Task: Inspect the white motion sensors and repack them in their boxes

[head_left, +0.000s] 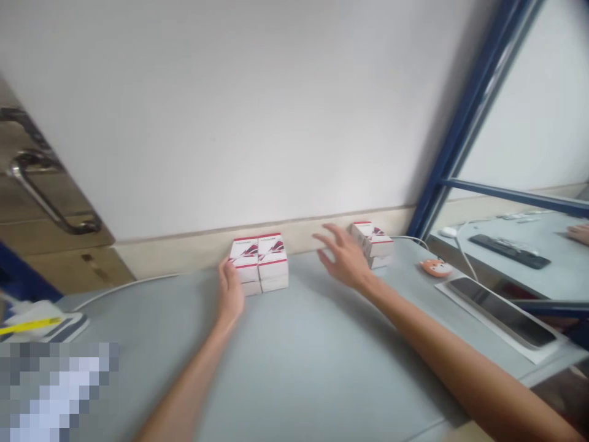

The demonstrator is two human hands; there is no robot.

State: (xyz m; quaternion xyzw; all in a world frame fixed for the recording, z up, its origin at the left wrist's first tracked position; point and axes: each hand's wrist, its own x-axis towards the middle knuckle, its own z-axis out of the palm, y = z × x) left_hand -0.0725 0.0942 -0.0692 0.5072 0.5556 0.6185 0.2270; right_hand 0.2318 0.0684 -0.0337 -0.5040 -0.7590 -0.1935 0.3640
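White boxes [272, 253] at left fingers [223, 276]: red edge stripes, dark maroon angular print. White box [381, 248] beside right fingers [339, 236]: red edge, similar print. Further right of those fingers: orange-and-white small item [435, 267], black slab [501, 311], white sheet [444, 286]. Beneath fingers: plain grey-blue bench [285, 368].

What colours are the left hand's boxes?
The boxes are mostly white with red and dark markings; head view.

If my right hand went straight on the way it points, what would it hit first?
Your right hand would probably meet the pale strip along the foot of the wall first, or the wall just above. The boxes at your left hand look just off that line; depth is unclear.
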